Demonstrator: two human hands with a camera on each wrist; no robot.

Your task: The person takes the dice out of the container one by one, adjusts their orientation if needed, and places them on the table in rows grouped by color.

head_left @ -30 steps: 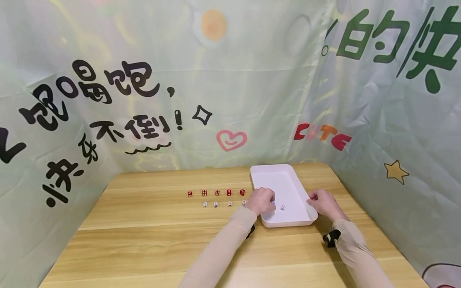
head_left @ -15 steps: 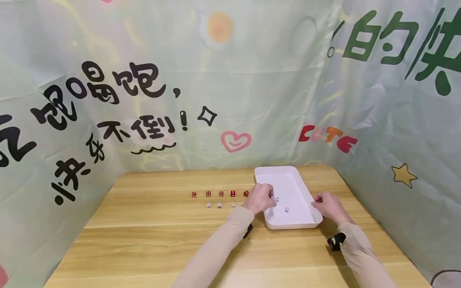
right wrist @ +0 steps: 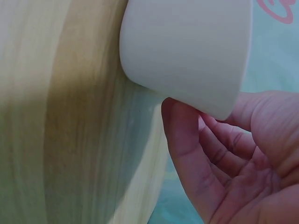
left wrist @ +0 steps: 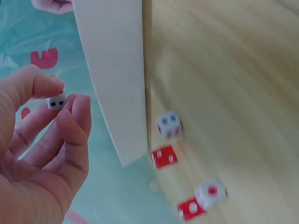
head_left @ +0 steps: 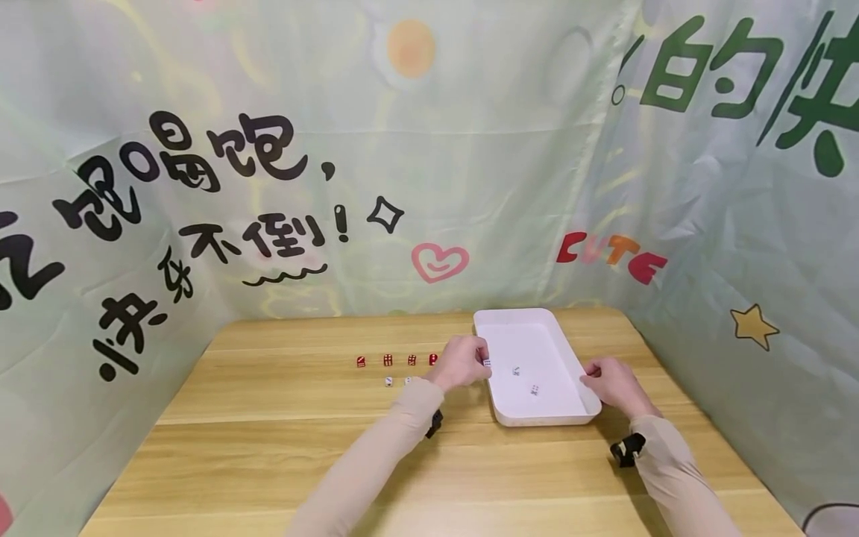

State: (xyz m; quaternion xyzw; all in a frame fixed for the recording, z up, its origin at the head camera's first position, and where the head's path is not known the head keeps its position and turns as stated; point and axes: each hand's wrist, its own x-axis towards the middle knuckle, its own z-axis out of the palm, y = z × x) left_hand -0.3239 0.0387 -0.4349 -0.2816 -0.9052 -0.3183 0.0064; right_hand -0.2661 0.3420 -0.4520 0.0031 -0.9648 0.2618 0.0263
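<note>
My left hand [head_left: 470, 363] hovers just left of the white tray [head_left: 480, 322] and pinches a white die [head_left: 486, 362] between thumb and fingertips. In the left wrist view that white die [left wrist: 57, 102] shows two blue pips and sits beside the tray's wall [left wrist: 117, 84]. Two small dice [head_left: 516, 371] [head_left: 534, 389] lie inside the tray. My right hand [head_left: 607, 382] rests against the tray's near right corner [right wrist: 187, 51]; its fingers [right wrist: 187, 144] are loosely curved and touch the outer wall.
A row of red dice [head_left: 387, 360] lies on the wooden table [head_left: 268, 447] left of my hand, with white dice [head_left: 388, 381] in front of it. Below my left hand lie a white die [left wrist: 169, 125] and a red die [left wrist: 164, 157]. Printed cloth walls surround the table.
My left hand has come out of the tray with a white die and moved left over the rim, now covering the right end of the dice rows. The right hand has stayed put.
</note>
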